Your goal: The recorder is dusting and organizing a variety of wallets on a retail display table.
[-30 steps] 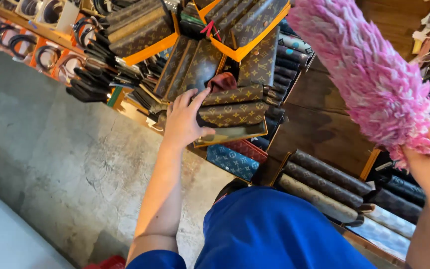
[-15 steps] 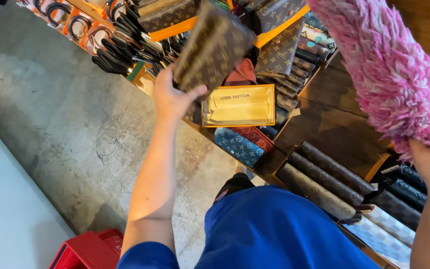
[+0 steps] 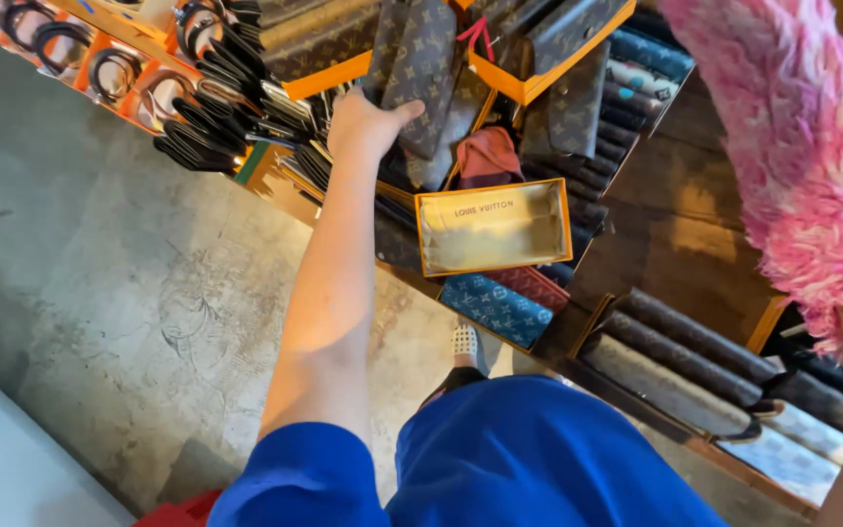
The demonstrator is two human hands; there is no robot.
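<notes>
rough grey concrete floor (image 3: 100, 322) below, running up to a low wooden display shelf (image 3: 675, 234) crowded with goods. left hand (image 3: 368, 122) reached out over the shelf, fingers (image 3: 404, 112) closed on a dark brown patterned wallet (image 3: 426, 73), thumb across its lower edge, wallet lifted clear and tilted among similar brown wallets standing in orange trays. just below and to the right of that hand, open orange-rimmed box (image 3: 493, 226) with pale wrapping inside, lying flat on the shelf. reddish cloth pouch (image 3: 487, 154) right above the box. blue patterned wallet (image 3: 496, 309) just under the box, at the shelf's near edge, with a dark red one beside it. black belts and straps (image 3: 217, 107) fanned out left of the hand, coiled ones in orange compartments (image 3: 114, 73) further left. fluffy pink duster (image 3: 797, 166) filling the upper right, raised over the shelf, its base meeting the right arm at the frame edge; right hand itself mostly hidden behind the duster's fringe, so grip not possible to tell. rolled dark patterned items (image 3: 695, 361) in a wooden tray at lower right. blue sleeve and blue clothing (image 3: 539, 459) at the bottom, one shoe (image 3: 463, 342) showing on the floor.
</notes>
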